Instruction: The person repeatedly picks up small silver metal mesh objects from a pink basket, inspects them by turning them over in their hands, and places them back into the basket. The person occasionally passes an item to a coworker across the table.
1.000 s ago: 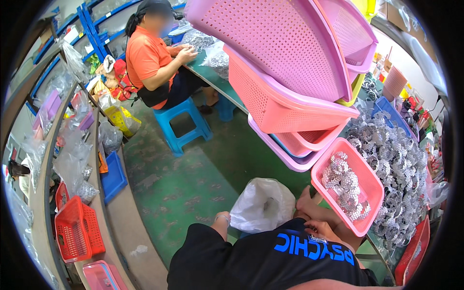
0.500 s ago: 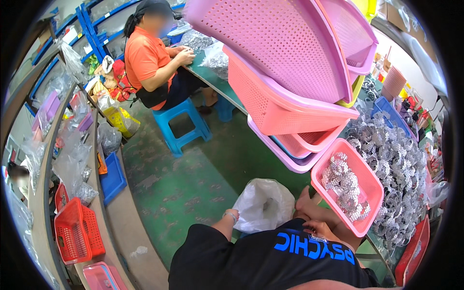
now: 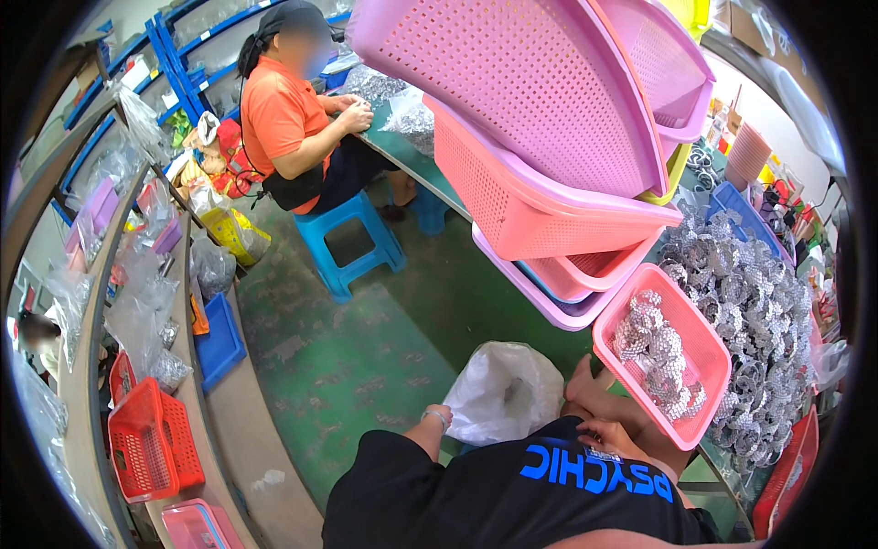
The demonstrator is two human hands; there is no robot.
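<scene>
A white plastic bag (image 3: 485, 380) stands open-mouthed on the floor before my lap. My left hand (image 3: 436, 419), a band round its wrist, is closed at the bag's left edge and seems to grip it. Over my lap, my right hand (image 3: 611, 439) has its fingers curled on a small silver piece (image 3: 599, 455), mostly hidden. Beside that hand is a pink basket (image 3: 712, 352) partly filled with curled silver mesh-like pieces (image 3: 651, 343). A large heap of similar silver pieces (image 3: 736, 339) covers the worktable to the right.
Stacked pink and purple perforated baskets (image 3: 530, 174) rise ahead. Across the table, a co-worker (image 3: 288, 119) in orange sits on a blue stool (image 3: 352, 242), hands together. Left shelves carry red baskets (image 3: 151, 439), a blue tray (image 3: 219, 343) and clear bags. A red tray (image 3: 788, 471) sits at lower right.
The whole view has shifted slightly, so everything appears a little further right and lower. Both my hands keep nearly the same places; the co-worker's hands have shifted slightly.
</scene>
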